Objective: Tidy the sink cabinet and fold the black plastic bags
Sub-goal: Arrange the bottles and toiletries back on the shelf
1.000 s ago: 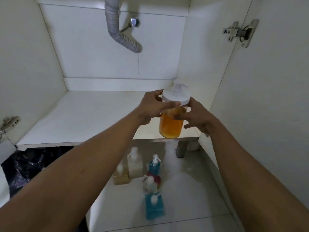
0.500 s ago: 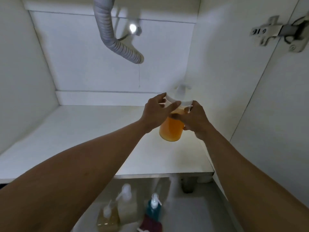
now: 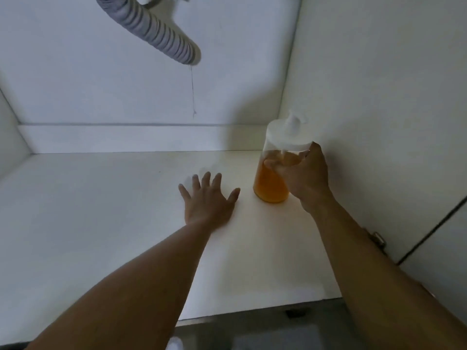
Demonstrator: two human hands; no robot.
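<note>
A clear pump bottle [image 3: 271, 183] with orange liquid and a white pump cap stands on the white cabinet floor [image 3: 101, 210], near the back right corner. My right hand [image 3: 303, 178] grips the bottle's upper body just under the cap. My left hand [image 3: 207, 198] lies flat on the cabinet floor with its fingers spread, a little left of the bottle and not touching it. No black plastic bags are in view.
A grey corrugated drain hose [image 3: 161, 34] curves down from the top to the back wall. The right cabinet wall [image 3: 379, 122] is close behind the bottle. A hinge [image 3: 376, 239] sits on that side. Below the front edge is grey floor [image 3: 252, 334].
The bottle went from held in the air by both hands to standing on the cabinet floor at the right. My left hand let go and now lies flat. The view moved closer in.
</note>
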